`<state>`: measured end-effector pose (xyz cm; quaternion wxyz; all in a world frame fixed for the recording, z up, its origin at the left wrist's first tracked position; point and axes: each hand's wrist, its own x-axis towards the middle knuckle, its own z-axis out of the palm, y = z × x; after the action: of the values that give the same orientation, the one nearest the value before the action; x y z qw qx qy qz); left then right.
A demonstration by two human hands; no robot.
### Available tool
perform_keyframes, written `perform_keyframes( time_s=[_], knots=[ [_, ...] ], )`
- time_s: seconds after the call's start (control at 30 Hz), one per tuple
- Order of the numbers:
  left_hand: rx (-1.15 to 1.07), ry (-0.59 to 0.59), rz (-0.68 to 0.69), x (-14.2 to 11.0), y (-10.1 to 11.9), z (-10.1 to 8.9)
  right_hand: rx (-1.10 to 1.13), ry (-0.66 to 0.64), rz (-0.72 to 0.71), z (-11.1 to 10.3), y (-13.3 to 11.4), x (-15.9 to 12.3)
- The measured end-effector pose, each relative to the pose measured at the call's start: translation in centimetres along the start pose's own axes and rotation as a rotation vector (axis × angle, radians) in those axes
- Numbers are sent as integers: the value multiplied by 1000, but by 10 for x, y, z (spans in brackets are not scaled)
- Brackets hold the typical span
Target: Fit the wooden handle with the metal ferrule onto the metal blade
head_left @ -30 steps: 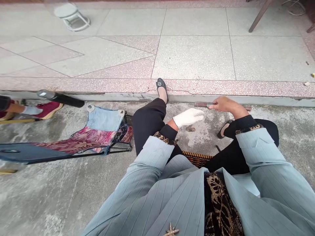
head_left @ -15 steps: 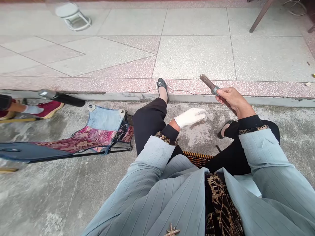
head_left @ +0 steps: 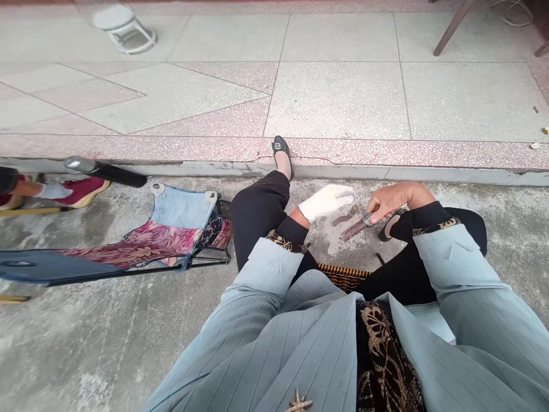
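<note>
My right hand (head_left: 392, 200) grips a short brown stick (head_left: 355, 230) with grey wire (head_left: 367, 218) wound round it. The stick's bare end points down and to the left. Left of it, my left hand (head_left: 328, 202) in a white knitted glove has its fingers pressed together. A thin strand of the wire runs between the glove's fingertips and the winding. A curved brown piece (head_left: 343, 218) shows just below the glove, over the concrete; whether it lies on the ground I cannot tell.
A folding chair (head_left: 184, 209) of denim and flowered cloth stands at the left, near another person's red shoe (head_left: 83, 191). Ahead runs a raised tiled step (head_left: 206, 146). A white stool (head_left: 128, 31) stands beyond. Wicker seat edge (head_left: 343, 276) shows between my legs.
My right hand has come down and turned over, so the stick swung from pointing up and left to pointing down and left. The gloved left hand has shifted slightly up and left.
</note>
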<state>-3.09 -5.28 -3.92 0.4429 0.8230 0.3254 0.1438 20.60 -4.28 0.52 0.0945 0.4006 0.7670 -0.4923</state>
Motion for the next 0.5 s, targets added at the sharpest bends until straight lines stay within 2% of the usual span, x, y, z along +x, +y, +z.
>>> perform_keyframes(
  time_s=[0.1, 0.17, 0.27, 0.37, 0.5],
  knots=[
    [-12, 62, -47, 6, -6, 4, 102, -128, -88, -6, -4, -6],
    [-37, 95, -69, 10, -11, 8, 209, -110, -139, -11, -2, -12],
    [-34, 117, -109, 14, -16, 12, 322, 130, -110, -15, 0, -19],
    [43, 74, -142, 14, -15, 14, 351, 376, -44, -13, 2, -18],
    [102, -3, -101, 12, -10, 16, 184, 578, 128, -9, 7, -4]
  ],
)
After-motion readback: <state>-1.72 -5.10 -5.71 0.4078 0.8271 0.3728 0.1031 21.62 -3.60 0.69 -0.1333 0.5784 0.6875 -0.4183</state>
